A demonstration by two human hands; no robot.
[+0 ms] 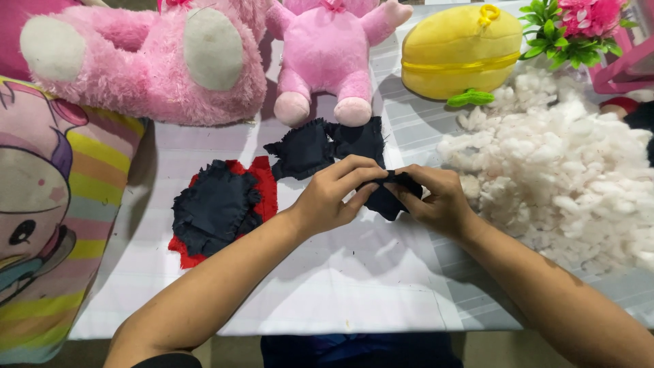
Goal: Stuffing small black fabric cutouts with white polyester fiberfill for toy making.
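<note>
Head view showed the left hand point(332, 194) and right hand point(436, 197) both pinching a small dark cloth pouch point(387, 197) above the white table cover point(354, 286), beside a heap of white stuffing point(565, 177).

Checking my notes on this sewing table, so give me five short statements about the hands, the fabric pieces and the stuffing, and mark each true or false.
1. Both hands, the left hand and the right hand, pinch one small dark navy frayed fabric piece. True.
2. The heap of white fluffy stuffing lies to the person's left. False: it lies to the right.
3. A dark navy frayed patch lies on a red fabric piece. True.
4. The yellow rounded plush cushion sits in the person's hands. False: it rests at the far edge of the table.
5. The hands hold scissors. False: none are in view.
</note>
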